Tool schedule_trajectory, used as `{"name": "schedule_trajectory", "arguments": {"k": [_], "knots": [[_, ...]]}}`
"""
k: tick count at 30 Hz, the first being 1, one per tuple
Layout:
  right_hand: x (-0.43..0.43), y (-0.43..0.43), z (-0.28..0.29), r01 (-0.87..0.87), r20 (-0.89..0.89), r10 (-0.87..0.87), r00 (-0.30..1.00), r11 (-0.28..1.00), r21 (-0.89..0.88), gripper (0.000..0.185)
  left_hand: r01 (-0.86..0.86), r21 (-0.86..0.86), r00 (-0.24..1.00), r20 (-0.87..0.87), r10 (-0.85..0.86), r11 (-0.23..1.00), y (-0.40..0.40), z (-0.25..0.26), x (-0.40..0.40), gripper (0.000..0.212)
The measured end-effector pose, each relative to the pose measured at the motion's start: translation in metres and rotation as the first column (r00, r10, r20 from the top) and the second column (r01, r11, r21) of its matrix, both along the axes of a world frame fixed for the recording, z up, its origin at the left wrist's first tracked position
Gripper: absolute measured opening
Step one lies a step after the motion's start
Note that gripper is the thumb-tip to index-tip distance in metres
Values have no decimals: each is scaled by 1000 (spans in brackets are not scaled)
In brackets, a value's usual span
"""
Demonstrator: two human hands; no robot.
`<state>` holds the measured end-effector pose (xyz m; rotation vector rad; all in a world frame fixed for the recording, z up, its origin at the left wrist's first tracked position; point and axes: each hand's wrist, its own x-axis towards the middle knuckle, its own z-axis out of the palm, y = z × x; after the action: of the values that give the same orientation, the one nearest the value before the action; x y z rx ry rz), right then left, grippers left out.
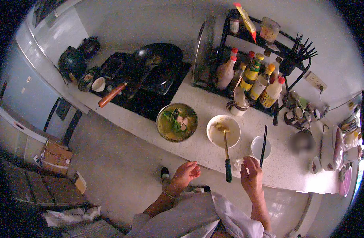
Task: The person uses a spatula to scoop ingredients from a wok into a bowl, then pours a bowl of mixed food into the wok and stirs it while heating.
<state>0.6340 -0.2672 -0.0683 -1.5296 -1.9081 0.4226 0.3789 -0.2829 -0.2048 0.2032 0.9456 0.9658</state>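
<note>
My left hand point(186, 175) hangs in front of the counter edge, fingers loosely curled and holding nothing. Over the counter's front edge is my right hand point(251, 174), thumb and fingers apart. A crumpled white tissue point(237, 163) lies just left of its fingertips; whether they touch is unclear. Beyond that hand stands a small white bowl point(256, 145) with black chopsticks point(264, 142) laid across it. A larger white bowl point(213, 138) holds some residue and a ladle with a dark green handle point(228, 171). Left of it, a metal bowl point(161, 134) contains broth, leafy greens and pale pieces.
A black wok point(170, 50) sits on the stove point(131, 102), whose near side has a wooden-handled utensil point(112, 95). Sauce bottles point(257, 86) crowd a black rack point(225, 38) behind an open jar point(238, 109). Several jars point(298, 113) stand at right.
</note>
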Motion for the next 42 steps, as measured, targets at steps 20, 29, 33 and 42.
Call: {"name": "schedule_trajectory", "arguments": {"k": [20,29,33,42], "knots": [[-351,198,39,-606,545,423,724,767,210,51,-98,86,974,-196,113,991,11,8,-268,31],[-387,246,5,-700,466,553,691,672,240,42,-390,175,903,-119,413,904,30,6,-292,25],[-362,259,7,-696,527,500,687,662,278,46,-428,126,891,-106,441,895,37,26,-278,25],[-321,244,95,-613,312,530,789,720,326,44,-346,98,902,-239,360,933,54,6,-291,23]]}}
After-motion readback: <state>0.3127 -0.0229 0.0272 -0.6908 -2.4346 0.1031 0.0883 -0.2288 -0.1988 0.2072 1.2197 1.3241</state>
